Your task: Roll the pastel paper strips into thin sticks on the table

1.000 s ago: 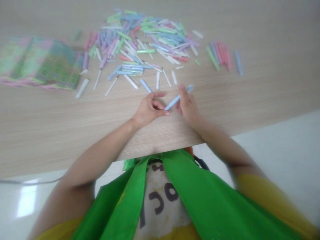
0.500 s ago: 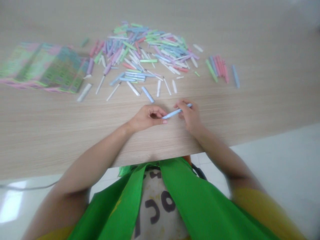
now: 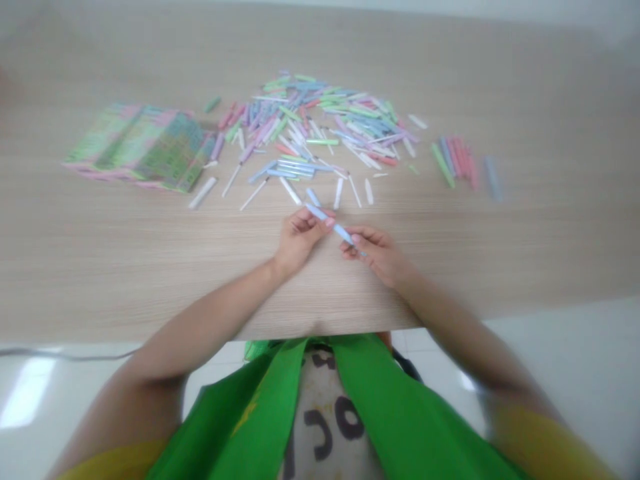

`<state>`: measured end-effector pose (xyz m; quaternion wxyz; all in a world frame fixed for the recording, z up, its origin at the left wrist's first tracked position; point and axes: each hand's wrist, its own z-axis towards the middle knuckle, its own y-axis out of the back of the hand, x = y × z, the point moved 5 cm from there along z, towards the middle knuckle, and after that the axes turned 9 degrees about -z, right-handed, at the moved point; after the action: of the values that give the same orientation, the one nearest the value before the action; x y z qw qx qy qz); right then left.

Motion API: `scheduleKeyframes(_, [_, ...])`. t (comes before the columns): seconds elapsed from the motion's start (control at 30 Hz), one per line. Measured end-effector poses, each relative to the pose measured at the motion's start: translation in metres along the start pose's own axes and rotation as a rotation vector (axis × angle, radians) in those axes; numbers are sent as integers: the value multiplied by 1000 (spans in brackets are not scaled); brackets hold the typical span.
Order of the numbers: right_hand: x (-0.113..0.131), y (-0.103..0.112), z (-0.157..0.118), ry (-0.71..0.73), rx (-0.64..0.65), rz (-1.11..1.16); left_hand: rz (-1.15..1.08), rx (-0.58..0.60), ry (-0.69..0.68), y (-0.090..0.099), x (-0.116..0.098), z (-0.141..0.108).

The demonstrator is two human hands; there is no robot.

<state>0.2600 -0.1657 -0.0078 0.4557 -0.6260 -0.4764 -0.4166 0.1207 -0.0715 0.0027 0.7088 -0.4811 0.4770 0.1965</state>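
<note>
A light blue pen (image 3: 342, 231) is held slantwise between both hands, just above the table near its front edge. My left hand (image 3: 300, 240) pinches it toward its upper-left end between thumb and fingers. At the lower-right end, the fingers of my right hand (image 3: 377, 253) are closed on the same pen. Just beyond my left fingertips lies another light blue piece (image 3: 313, 197), and white pen parts (image 3: 369, 192) rest close by on the wooden table (image 3: 200, 267).
A wide heap of pastel pens and pen parts (image 3: 320, 123) spreads across the middle. Green-and-pink printed packs (image 3: 133, 147) lie at the left. To the right sits a small row of coloured pieces (image 3: 456, 160), with one blue piece (image 3: 493, 179) beside it.
The pen has turned: its left end now points up and away, its right end down toward me. My left hand grips further along it. The camera view has shifted.
</note>
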Motion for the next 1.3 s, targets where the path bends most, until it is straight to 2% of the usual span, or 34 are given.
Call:
scheduleKeyframes(0.13, [5,-8,-4,4,104,-97,32,56,9,-7,3,-6])
scheduleKeyframes(0.27, [9,-13,-5,60,161,-214,73,41,21,-4,5,-6])
scheduleKeyframes(0.5, [1,-10,1,145,170,-222,123,-148,-111,12,2,2])
scheduleKeyframes(0.67, [-4,-9,3,158,180,-171,119,-224,-83,17,5,8])
scheduleKeyframes(0.77, [-5,-8,3,147,179,-178,147,-293,-78,22,0,10])
scheduleKeyframes(1.0, [-1,-10,0,140,263,-190,177,-452,-63,42,-13,19])
scheduleKeyframes(1.13, [1,-13,0,159,244,-116,176,-485,-33,50,-19,27])
scheduleKeyframes(1.23, [9,-14,-1,311,154,-111,179,-559,9,63,-25,35])
scheduleKeyframes(1.3, [14,-10,-5,458,28,-169,192,-598,34,74,-28,42])
